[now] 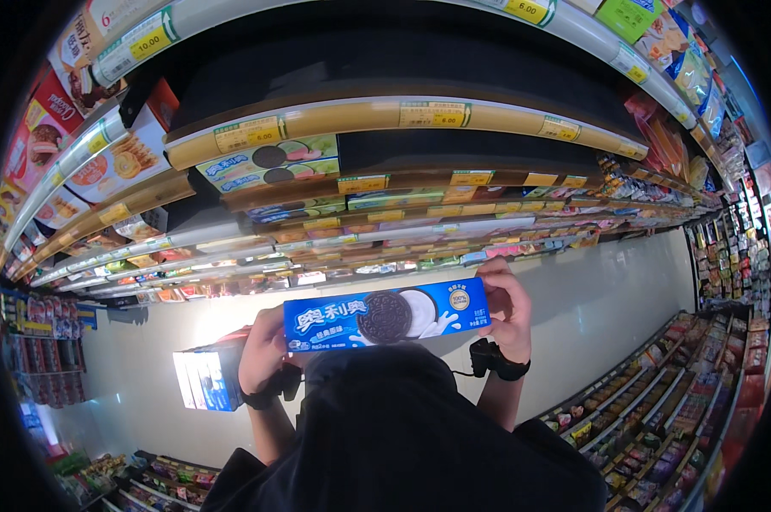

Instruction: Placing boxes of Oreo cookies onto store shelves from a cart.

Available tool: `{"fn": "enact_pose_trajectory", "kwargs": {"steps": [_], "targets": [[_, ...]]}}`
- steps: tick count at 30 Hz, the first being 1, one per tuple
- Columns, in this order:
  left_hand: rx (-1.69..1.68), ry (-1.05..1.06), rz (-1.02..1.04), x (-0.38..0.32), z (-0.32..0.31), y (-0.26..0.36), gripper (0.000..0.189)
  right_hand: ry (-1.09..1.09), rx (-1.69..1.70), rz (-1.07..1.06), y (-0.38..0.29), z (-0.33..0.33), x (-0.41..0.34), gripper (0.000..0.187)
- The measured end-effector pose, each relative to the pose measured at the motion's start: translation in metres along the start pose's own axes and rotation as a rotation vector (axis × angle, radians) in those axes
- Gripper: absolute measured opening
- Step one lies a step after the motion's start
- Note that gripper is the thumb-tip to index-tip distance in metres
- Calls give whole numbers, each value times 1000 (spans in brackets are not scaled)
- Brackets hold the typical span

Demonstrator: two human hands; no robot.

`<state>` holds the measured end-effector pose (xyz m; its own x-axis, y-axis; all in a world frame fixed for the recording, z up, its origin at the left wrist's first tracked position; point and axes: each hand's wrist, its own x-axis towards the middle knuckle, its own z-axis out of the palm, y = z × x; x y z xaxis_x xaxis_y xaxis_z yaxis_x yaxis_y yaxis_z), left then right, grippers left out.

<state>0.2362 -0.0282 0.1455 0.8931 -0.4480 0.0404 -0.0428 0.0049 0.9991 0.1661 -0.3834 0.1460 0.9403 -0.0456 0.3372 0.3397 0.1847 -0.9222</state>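
A blue Oreo cookie box [389,315] is held level in front of my body, its printed face turned up toward me. My left hand [262,351] grips its left end, and my right hand [508,313] pinches the right end between thumb and fingers. Each wrist wears a black strap with a small device. Beyond the box, the shelf rack holds green-and-blue Oreo boxes [273,163] at the left of one shelf. Left of my left hand stands a group of blue-and-white boxes [209,379]; what supports it is hidden.
Shelf edges with price tags [417,114] curve across the view ahead. Boxed biscuits [123,157] fill the left shelves. Pale floor [590,301] stretches behind my hands. A lower rack of packaged snacks [654,397] stands at right, and another display [46,352] at far left.
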Motion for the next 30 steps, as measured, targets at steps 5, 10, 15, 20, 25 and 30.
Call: {"fn": "enact_pose_trajectory", "kwargs": {"steps": [5, 10, 15, 20, 25, 30], "targets": [[-26, -58, -50, 15, -7, 5, 91, 78, -37, -3, 9, -1, -6, 66], [-65, -49, -53, 29, -8, -12, 89, 124, -172, 31, 6, 1, -7, 66], [-34, -108, -1, 46, -14, -17, 79, 205, -265, 22, 0, 16, 13, 56], [24, 28, 70, 54, -3, -16, 59, 310, -271, 38, 5, 17, 27, 49], [240, 123, 69, 68, 20, -4, 52, 390, -280, 64, 5, 5, 42, 46], [8, 236, 37, 82, 40, -20, 39, 398, -279, 54, 2, -11, 50, 45]]}}
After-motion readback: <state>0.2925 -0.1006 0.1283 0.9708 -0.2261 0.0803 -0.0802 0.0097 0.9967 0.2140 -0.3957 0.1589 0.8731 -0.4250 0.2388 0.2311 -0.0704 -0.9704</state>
